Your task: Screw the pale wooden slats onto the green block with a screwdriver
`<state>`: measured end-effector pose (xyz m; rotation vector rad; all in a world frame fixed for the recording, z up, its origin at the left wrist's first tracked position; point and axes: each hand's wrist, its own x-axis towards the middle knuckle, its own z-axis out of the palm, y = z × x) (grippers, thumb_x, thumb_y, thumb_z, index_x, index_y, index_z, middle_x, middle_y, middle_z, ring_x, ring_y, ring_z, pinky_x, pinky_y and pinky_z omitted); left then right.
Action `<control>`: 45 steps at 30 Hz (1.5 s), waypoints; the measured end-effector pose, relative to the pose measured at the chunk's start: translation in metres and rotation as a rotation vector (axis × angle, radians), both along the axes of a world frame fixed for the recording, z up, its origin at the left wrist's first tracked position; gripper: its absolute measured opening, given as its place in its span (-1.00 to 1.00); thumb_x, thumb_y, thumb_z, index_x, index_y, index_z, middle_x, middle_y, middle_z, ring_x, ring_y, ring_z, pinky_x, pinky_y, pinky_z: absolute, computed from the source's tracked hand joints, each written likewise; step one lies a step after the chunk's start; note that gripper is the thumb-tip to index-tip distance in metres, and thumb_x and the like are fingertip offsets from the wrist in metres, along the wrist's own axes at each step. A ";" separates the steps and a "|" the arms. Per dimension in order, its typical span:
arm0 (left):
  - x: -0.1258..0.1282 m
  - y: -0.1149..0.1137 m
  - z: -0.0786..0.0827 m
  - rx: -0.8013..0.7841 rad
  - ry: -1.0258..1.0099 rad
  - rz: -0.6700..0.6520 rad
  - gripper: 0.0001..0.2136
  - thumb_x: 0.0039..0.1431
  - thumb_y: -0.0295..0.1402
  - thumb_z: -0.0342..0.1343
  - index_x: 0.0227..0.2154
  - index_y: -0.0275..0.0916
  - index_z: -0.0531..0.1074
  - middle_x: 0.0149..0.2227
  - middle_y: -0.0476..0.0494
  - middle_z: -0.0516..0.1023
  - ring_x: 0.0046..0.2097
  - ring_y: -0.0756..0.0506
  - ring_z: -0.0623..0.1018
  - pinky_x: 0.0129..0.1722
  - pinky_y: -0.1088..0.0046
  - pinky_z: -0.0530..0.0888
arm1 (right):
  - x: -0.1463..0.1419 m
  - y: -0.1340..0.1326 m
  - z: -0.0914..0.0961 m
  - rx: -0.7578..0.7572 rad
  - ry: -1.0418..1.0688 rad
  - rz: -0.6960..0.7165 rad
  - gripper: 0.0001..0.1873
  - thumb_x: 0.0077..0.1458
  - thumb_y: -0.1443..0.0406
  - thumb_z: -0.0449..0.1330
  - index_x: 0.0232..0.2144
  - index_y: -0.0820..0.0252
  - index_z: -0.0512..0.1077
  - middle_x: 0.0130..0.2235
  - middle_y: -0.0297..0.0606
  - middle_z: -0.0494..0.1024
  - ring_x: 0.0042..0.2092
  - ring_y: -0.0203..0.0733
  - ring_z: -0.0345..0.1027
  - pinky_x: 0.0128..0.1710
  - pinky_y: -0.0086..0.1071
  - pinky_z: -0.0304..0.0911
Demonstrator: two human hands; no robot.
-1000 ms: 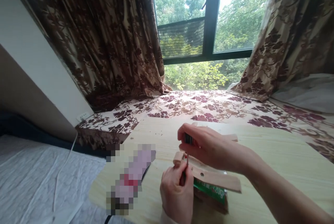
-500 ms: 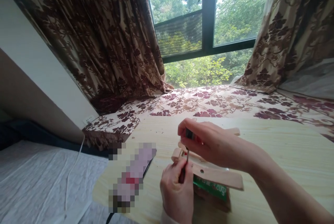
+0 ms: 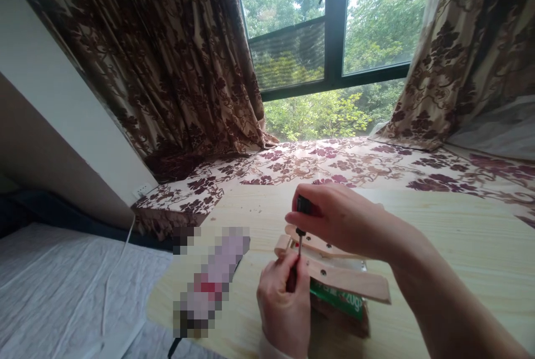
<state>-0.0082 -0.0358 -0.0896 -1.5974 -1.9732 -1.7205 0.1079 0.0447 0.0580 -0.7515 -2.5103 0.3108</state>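
Two hands (image 3: 334,217) on a screwdriver (image 3: 300,236)

Pale matt wooden slats (image 3: 346,284), smooth wood-grain table (image 3: 460,247)

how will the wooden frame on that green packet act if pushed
Likely stiff and light: the wooden frame is thin, straight slats. It may rock or slide, since it rests on a soft-looking green packet, not flat on the table.

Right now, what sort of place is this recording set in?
Probably a bedroom at home: floral curtains frame a window with a matching cushioned sill, white bedding lies nearby, and the left hand and right hand hold a screwdriver at a wooden table.
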 end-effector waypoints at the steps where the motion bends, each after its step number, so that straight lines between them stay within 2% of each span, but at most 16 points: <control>1: 0.000 0.000 0.000 0.005 0.010 0.005 -0.90 0.09 -0.34 0.07 -0.38 -0.15 0.48 -0.44 -0.01 0.52 -0.42 0.01 0.50 -0.37 0.51 0.46 | -0.001 0.000 0.000 0.004 0.003 -0.011 -0.72 0.08 0.14 0.07 -0.56 0.19 0.22 -0.58 -0.41 0.28 -0.54 -0.38 -0.01 -0.54 -0.44 -0.12; 3: 0.000 0.001 0.002 0.026 0.038 0.019 -0.90 0.08 -0.34 0.07 -0.38 -0.17 0.48 -0.45 -0.02 0.53 -0.43 0.01 0.50 -0.38 0.52 0.47 | -0.004 0.000 -0.001 0.004 0.017 0.001 -0.77 0.06 0.17 0.08 -0.52 0.18 0.25 -0.57 -0.41 0.30 -0.53 -0.38 0.00 -0.53 -0.44 -0.11; 6: 0.000 0.000 0.005 0.070 0.081 0.040 -0.89 0.08 -0.35 0.08 -0.39 -0.20 0.48 -0.47 -0.04 0.53 -0.45 0.01 0.50 -0.40 0.54 0.46 | -0.003 -0.002 -0.001 -0.052 0.039 0.097 -0.92 0.04 0.27 0.09 -0.37 0.14 0.33 -0.51 -0.41 0.36 -0.49 -0.38 0.08 -0.51 -0.46 -0.06; 9: 0.002 0.000 0.004 0.092 0.122 0.075 -0.91 0.07 -0.36 0.08 -0.40 -0.21 0.48 -0.50 -0.03 0.51 -0.47 0.02 0.49 -0.42 0.55 0.45 | 0.002 -0.003 0.001 -0.120 0.043 0.153 -0.91 0.05 0.28 0.08 -0.35 0.12 0.36 -0.48 -0.40 0.38 -0.47 -0.38 0.12 -0.50 -0.47 -0.03; 13: 0.012 0.005 -0.006 0.135 0.149 0.085 -0.91 0.07 -0.39 0.08 -0.38 -0.18 0.47 -0.47 -0.02 0.52 -0.46 0.02 0.50 -0.40 0.54 0.45 | 0.011 0.000 0.001 -0.137 0.031 0.078 -0.90 0.05 0.27 0.09 -0.43 0.18 0.35 -0.49 -0.35 0.39 -0.46 -0.35 0.13 -0.50 -0.45 -0.02; 17: 0.020 0.012 -0.018 0.245 0.102 0.162 -0.92 0.06 -0.39 0.08 -0.39 -0.14 0.46 -0.48 0.01 0.52 -0.46 0.02 0.50 -0.38 0.52 0.43 | 0.015 0.002 -0.001 -0.135 0.017 0.040 -0.88 0.06 0.26 0.09 -0.46 0.18 0.33 -0.50 -0.37 0.37 -0.48 -0.36 0.11 -0.51 -0.44 -0.04; 25: 0.013 0.016 -0.024 0.213 0.077 0.193 -0.88 0.06 -0.26 0.10 -0.40 -0.12 0.51 -0.49 0.00 0.55 -0.48 0.02 0.52 -0.40 0.55 0.44 | 0.005 -0.002 -0.004 -0.058 0.059 0.008 -0.81 0.05 0.22 0.09 -0.53 0.19 0.25 -0.54 -0.39 0.33 -0.51 -0.38 0.02 -0.54 -0.43 -0.14; 30: 0.011 0.016 -0.023 0.208 0.125 0.200 -0.85 0.07 -0.24 0.08 -0.42 -0.12 0.52 -0.52 -0.01 0.54 -0.50 0.01 0.51 -0.43 0.56 0.44 | 0.009 -0.004 -0.001 -0.070 0.084 0.051 -0.91 0.05 0.27 0.10 -0.37 0.16 0.33 -0.46 -0.36 0.39 -0.45 -0.37 0.10 -0.50 -0.44 -0.10; 36: 0.008 0.014 -0.021 0.167 0.172 0.176 -0.84 0.09 -0.22 0.06 -0.42 -0.09 0.51 -0.50 0.00 0.55 -0.51 0.02 0.50 -0.46 0.57 0.43 | 0.009 -0.002 -0.003 -0.022 0.051 -0.046 -0.81 0.05 0.19 0.11 -0.49 0.19 0.30 -0.51 -0.34 0.36 -0.49 -0.36 0.06 -0.51 -0.41 -0.12; 40: 0.007 0.014 -0.018 0.172 0.237 0.186 -0.84 0.11 -0.25 0.03 -0.41 -0.10 0.51 -0.50 0.01 0.56 -0.51 0.02 0.50 -0.47 0.57 0.42 | 0.009 -0.005 0.000 -0.059 0.084 0.071 -0.90 0.07 0.27 0.08 -0.37 0.16 0.35 -0.46 -0.36 0.40 -0.45 -0.37 0.12 -0.47 -0.44 -0.06; 42: 0.007 0.014 -0.017 0.167 0.249 0.192 -0.85 0.11 -0.25 0.04 -0.41 -0.09 0.51 -0.50 0.01 0.55 -0.51 0.02 0.50 -0.47 0.57 0.42 | 0.008 -0.007 0.001 -0.069 0.080 0.106 -0.91 0.07 0.28 0.07 -0.42 0.17 0.35 -0.47 -0.37 0.39 -0.45 -0.38 0.12 -0.47 -0.45 -0.06; 45: 0.007 0.014 -0.017 0.161 0.243 0.197 -0.85 0.10 -0.25 0.05 -0.44 -0.09 0.51 -0.51 0.02 0.54 -0.52 0.02 0.49 -0.49 0.57 0.41 | 0.006 -0.008 0.000 -0.035 0.055 0.011 -0.77 0.05 0.20 0.10 -0.55 0.20 0.28 -0.55 -0.38 0.33 -0.50 -0.38 0.03 -0.51 -0.43 -0.12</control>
